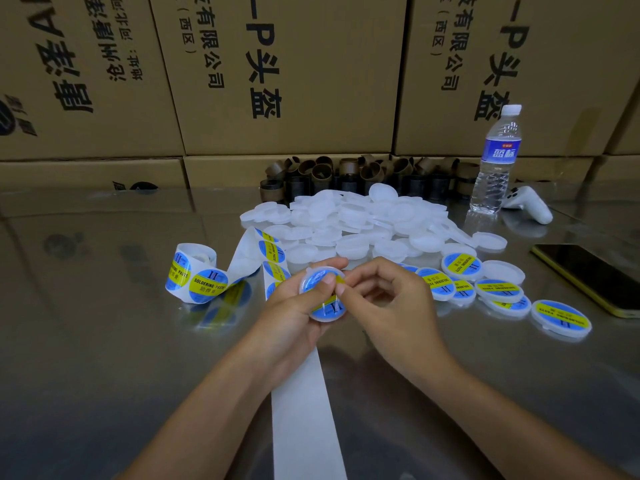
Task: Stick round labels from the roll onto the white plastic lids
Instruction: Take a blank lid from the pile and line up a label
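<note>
Head view: I see the left hand gripping a white lid over the table's middle, face tilted toward camera. The right hand pinches the label, its yellow band running roughly near-to-far.

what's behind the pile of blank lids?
A heap of brown cardboard cores, then stacked cartons. The lid pile covers the nearest cores' bases.
</note>
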The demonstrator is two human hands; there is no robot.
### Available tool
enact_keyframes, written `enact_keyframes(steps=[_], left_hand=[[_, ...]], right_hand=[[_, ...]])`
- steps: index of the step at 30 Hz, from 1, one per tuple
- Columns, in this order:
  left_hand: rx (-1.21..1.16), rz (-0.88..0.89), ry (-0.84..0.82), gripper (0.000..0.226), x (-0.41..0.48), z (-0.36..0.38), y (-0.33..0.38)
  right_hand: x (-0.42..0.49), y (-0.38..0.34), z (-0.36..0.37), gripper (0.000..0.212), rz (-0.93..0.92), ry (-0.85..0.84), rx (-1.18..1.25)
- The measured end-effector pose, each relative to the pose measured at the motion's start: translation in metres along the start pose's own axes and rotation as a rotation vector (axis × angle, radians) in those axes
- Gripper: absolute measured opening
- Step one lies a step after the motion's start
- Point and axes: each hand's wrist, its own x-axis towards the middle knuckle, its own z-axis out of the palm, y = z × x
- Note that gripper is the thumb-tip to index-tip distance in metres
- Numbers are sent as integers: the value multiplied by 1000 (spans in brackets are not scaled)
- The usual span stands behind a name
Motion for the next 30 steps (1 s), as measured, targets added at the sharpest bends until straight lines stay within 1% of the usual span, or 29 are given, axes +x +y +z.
enact_keyframes(steps=[4, 5, 7, 9, 11, 13, 15, 18, 21, 24, 26, 30], left_hand=[[20, 21, -10, 24, -1, 2, 0], [27, 22, -11, 24, -1, 2, 0], [21, 21, -8, 30, -1, 4, 0], [7, 26, -6, 35, 0, 4, 1], [4, 32, -23, 37, 0, 5, 1], [0, 25, -19, 36, 0, 5, 1], [10, 21, 1, 34, 1, 5, 1], [79, 33, 16, 33, 0, 3, 0], [262, 50, 104, 34, 0, 0, -3], [379, 83, 220, 18, 2, -2, -6], [384, 101, 225, 17, 2, -1, -6], [393, 123, 162, 32, 1, -1, -6]], right_hand=[[-4, 3, 2, 18, -205, 14, -310], [-4, 4, 1, 20, -222, 10, -374], [-3, 6, 1, 25, -177, 8, -401], [-2, 7, 2, 26, -93, 28, -325], [-1, 3, 2, 20, 23, 13, -126], [2, 1, 2, 11, 132, -54, 93], [3, 1, 0, 15, 174, -123, 191], [4, 2, 1, 16, 175, -129, 212], [6, 4, 0, 18, 167, -13, 164], [6, 5, -1, 19, 172, 82, 154], [6, 5, -2, 20, 184, 98, 154], [7, 5, -3, 23, 184, 72, 122]])
